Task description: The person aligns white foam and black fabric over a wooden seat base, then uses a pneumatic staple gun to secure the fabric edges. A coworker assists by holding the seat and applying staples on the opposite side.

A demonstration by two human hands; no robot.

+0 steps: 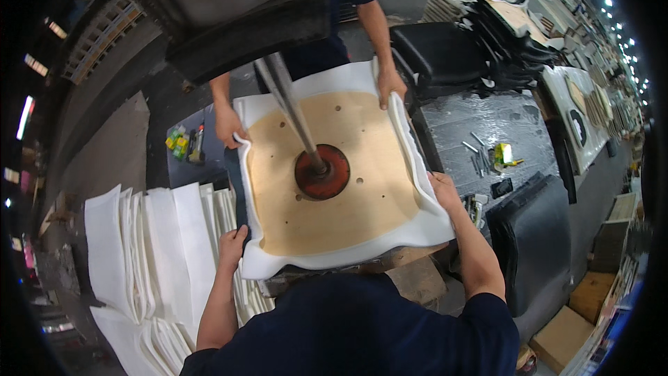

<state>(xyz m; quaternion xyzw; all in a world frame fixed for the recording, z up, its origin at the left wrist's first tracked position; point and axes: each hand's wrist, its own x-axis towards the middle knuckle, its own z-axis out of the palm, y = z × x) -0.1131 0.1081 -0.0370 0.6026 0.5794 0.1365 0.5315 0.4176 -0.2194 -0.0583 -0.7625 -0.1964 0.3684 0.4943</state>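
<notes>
A pale plywood seat board (pixel 278 195) with several holes lies on a white foam sheet (pixel 327 259) whose edges curl up around it. A red round pressing disc (pixel 335 182) on a metal rod (pixel 287 101) rests on the board's middle. My left hand (pixel 231 247) is closed at the near left side, on the edge of a dark cover (pixel 239 198) showing beside the foam. At the right side my right hand (pixel 444 191) grips the foam's edge, its fingertips partly hidden. Across from me, a co-worker's hands (pixel 228 125) hold the far left and far right edges.
White foam sheets (pixel 156 237) are stacked at the left. Black padded seats (pixel 445 56) lie at the far right, and another black panel (pixel 532 237) leans nearer. A plastic-covered table (pixel 487 122) carries metal pieces. A press head (pixel 250 28) hangs above.
</notes>
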